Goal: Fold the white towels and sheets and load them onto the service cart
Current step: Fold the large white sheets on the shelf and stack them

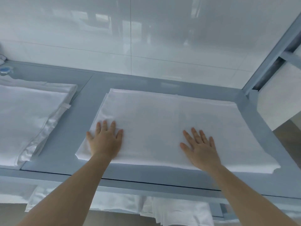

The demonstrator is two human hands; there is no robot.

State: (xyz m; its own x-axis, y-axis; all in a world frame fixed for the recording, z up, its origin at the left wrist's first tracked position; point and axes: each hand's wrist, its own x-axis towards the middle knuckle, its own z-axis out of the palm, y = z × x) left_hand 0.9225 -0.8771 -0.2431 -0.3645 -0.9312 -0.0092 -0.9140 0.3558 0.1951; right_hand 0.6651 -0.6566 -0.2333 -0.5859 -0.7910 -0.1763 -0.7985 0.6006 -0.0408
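Two bare forearms, no sleeves, left hand (105,139), right hand (200,148), ringless fingers (193,132)

glossy white tiled wall (97,30) behind; small blue object (5,70) far left.

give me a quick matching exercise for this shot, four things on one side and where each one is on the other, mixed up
Things:
1. left hand
2. right hand
3. second folded pile
4. loose linen

Places:
a. on the cart's lower level, under the top shelf
b. flat on the right part of the folded sheet
c. on the far left of the top shelf
d. flat on the sheet's near left corner

Pairs: 1-d, 2-b, 3-c, 4-a
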